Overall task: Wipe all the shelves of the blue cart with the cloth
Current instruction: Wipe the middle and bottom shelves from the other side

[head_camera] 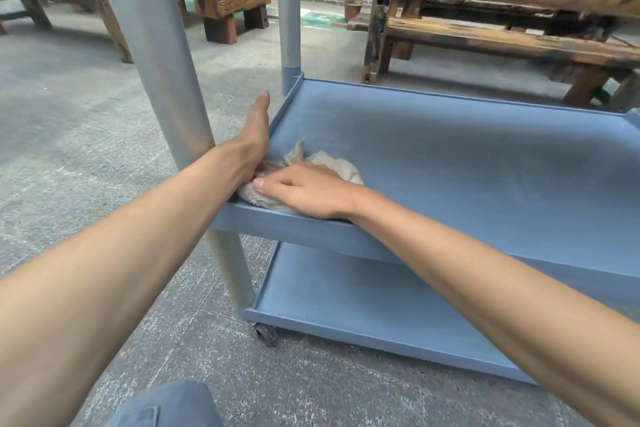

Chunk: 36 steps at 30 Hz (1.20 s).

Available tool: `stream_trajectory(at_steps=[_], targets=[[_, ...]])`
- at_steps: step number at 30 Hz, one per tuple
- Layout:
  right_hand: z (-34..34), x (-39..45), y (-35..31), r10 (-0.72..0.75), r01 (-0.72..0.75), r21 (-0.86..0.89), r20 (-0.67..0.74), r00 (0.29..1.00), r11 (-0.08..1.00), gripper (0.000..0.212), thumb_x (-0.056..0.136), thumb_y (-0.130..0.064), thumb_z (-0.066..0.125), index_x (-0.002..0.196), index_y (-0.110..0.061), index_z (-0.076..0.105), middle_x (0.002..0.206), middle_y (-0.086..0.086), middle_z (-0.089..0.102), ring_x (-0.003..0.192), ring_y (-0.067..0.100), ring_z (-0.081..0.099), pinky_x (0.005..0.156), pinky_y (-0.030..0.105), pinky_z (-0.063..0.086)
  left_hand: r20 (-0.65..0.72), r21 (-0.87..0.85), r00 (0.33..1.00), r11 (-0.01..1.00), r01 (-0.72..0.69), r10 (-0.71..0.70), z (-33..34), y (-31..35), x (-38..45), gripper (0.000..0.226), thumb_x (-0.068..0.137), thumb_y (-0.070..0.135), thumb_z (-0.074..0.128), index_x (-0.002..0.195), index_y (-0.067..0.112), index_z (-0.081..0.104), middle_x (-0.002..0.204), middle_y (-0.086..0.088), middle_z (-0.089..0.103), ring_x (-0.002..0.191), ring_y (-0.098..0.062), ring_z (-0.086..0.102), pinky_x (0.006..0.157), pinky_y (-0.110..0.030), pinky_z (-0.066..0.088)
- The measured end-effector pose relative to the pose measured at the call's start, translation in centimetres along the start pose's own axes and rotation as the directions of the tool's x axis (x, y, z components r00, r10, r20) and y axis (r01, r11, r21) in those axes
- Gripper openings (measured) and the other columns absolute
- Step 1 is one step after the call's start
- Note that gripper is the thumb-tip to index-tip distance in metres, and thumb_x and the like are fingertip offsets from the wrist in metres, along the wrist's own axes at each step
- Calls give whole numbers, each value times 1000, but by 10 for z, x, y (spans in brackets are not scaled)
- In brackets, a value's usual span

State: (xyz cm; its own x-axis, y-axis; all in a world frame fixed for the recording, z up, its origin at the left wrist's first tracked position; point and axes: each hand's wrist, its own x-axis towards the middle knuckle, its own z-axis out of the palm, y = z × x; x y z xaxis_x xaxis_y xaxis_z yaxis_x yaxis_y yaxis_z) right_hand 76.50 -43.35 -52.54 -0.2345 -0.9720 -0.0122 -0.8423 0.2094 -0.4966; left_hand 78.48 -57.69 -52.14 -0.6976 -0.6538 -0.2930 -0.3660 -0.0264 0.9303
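Note:
The blue cart's middle shelf (pixel 450 163) lies in front of me, with the bottom shelf (pixel 363 298) below it. A crumpled beige cloth (pixel 332 163) sits in the middle shelf's near left corner. My right hand (pixel 304 189) lies flat on the cloth, fingers straight and pointing left. My left hand (pixel 254 135) hooks over the shelf's left rim, thumb stretched along the outside. Its fingers reach down inside beside the cloth and are mostly hidden.
Grey cart posts stand close at the near left (pixel 162 62) and the far left corner (pixel 289 10). Wooden benches (pixel 485 38) and a table stand behind on the concrete floor. A person sits on a wooden block (pixel 232 2) at the back. My knee (pixel 166 406) is at the bottom.

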Motion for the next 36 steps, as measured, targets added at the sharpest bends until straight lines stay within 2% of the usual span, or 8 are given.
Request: stream_trajectory(at_steps=[2, 4, 7, 10, 13, 18, 30, 36], targets=[[1, -3, 3, -27, 26, 70, 21, 999, 997, 38, 112, -43, 37, 111, -60, 70, 150, -10, 57, 148, 28, 41, 123, 47, 27, -7, 11, 1000, 1000, 21, -21, -1, -3, 5, 82, 91, 78, 26, 98, 12, 74, 84, -5, 74, 87, -20, 71, 78, -25, 45], [2, -10, 7, -62, 54, 139, 59, 996, 989, 38, 113, -39, 36, 132, -45, 67, 147, -17, 58, 150, 24, 36, 124, 43, 23, -11, 46, 999, 998, 33, -33, -2, -5, 7, 77, 88, 79, 31, 94, 12, 68, 85, -8, 78, 81, -23, 71, 72, -30, 41], [-1, -20, 7, -62, 57, 128, 30, 998, 990, 59, 112, -34, 42, 70, -69, 64, 90, -48, 65, 106, 11, 57, 100, 27, 38, -18, 42, 1000, 999, 15, -14, 0, -10, 4, 65, 90, 72, 34, 76, 17, 66, 60, -5, 74, 47, -19, 67, 65, -33, 38], [5, -21, 13, -57, 58, 102, -9, 998, 993, 35, 111, -36, 46, 93, -45, 75, 59, -39, 52, 82, 6, 39, 75, 19, 32, -75, 162, 996, 986, -31, 44, 4, -15, 6, 65, 96, 60, 26, 99, 13, 70, 108, -18, 74, 87, -29, 70, 89, -40, 45], [6, -26, 19, -69, 71, 49, -37, 997, 996, 29, 110, -41, 45, 109, -43, 74, 77, -26, 62, 97, 12, 48, 89, 26, 29, -148, 642, 964, 763, -75, 220, 5, -20, 13, 55, 102, 40, 18, 131, 5, 48, 137, -28, 51, 120, -47, 51, 101, -51, 36], [-8, -50, 54, 34, -35, -46, -20, 999, 998, 34, 108, -49, 42, 120, -38, 72, 155, -7, 53, 155, 16, 27, 114, 32, 20, -190, 877, 905, 481, -18, 381, 13, -35, 10, 64, 95, 64, 27, 117, 6, 46, 118, -28, 62, 110, -46, 59, 78, -46, 35], [-100, -258, 209, 615, -683, -103, -352, 705, 724, 52, 99, -65, 21, 142, -56, 49, 161, -15, 38, 146, 29, 34, 114, 55, 22, -176, 907, 917, 421, 10, 359, 12, -34, 8, 67, 81, 65, 29, 113, 6, 37, 110, -37, 57, 102, -53, 59, 90, -52, 49], [-109, -299, 237, 781, -841, -11, -364, 507, 541, 60, 92, -78, 15, 147, -63, 35, 167, -17, 28, 157, 27, 15, 118, 73, 10, -130, 947, 909, 323, -6, 396, 70, -19, -8, 66, 95, 43, 42, 147, 2, 32, 157, -26, 23, 151, -39, 12, 113, -65, 21]])
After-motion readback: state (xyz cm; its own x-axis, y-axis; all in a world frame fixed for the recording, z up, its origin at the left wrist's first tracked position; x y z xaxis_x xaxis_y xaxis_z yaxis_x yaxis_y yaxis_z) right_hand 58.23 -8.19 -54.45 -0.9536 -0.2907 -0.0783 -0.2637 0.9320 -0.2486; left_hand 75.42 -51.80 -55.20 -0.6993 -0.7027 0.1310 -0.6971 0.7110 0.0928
